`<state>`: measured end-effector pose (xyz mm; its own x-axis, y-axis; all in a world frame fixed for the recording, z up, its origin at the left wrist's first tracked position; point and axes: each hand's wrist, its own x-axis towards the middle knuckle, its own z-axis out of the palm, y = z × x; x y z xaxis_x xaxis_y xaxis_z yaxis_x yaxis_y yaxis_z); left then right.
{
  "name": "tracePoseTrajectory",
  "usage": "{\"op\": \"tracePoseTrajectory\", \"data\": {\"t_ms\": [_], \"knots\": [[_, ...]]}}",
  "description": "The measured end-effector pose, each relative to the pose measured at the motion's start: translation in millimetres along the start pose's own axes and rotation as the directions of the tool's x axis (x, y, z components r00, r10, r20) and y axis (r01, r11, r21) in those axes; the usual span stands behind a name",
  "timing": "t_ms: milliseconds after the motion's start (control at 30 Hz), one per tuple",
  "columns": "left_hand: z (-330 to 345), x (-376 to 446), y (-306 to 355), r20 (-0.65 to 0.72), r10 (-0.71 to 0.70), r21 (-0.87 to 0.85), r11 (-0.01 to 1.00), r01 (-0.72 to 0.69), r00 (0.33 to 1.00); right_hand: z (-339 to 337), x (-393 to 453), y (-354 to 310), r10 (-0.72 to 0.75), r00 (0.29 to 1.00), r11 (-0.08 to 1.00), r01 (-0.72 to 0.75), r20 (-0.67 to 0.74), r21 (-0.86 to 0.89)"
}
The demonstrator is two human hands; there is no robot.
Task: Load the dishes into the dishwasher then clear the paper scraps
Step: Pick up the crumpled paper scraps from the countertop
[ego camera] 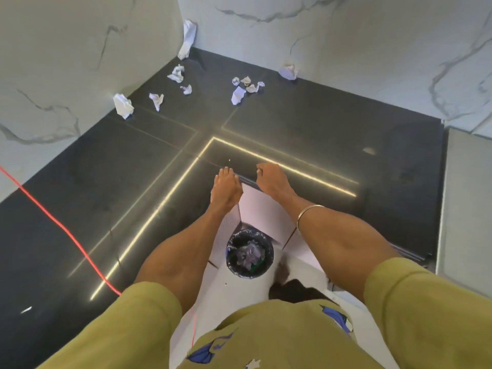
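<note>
You have crumpled white paper scraps (pixel 241 89) strewn over the far corner of the dark surface (pixel 306 123). One tall scrap (pixel 188 39) leans upright in the corner against the marble wall, another (pixel 288 71) sits against the back wall, and one (pixel 123 105) rests by the left wall. Small balls cluster between them.

Both arms reach forward, left hand (pixel 226 189) and right hand (pixel 271 179) palm-down.

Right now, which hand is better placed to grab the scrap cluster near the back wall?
Probably the right hand: the scrap cluster lies slightly nearer it than the left hand. Both hands rest on the countertop edge, holding nothing.
</note>
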<state>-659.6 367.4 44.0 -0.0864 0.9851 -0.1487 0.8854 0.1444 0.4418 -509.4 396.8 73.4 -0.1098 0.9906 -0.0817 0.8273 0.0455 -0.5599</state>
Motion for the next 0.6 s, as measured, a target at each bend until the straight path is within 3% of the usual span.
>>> {"op": "tracePoseTrajectory", "data": {"t_ms": [233, 600], "knots": [[10.6, 63.8, 2.3, 0.039, 0.016, 0.103, 0.995, -0.020, 0.999, 2.4, 78.6, 5.1, -0.023, 0.999, 0.999, 0.024, 0.044, -0.024], [4.2, 166.8, 32.9, 0.014, -0.113, 0.114, 0.987, 0.111, 0.993, -44.7, 195.9, 39.9, 0.001, 0.989, 0.999, 0.007, 0.148, -0.054]]}}
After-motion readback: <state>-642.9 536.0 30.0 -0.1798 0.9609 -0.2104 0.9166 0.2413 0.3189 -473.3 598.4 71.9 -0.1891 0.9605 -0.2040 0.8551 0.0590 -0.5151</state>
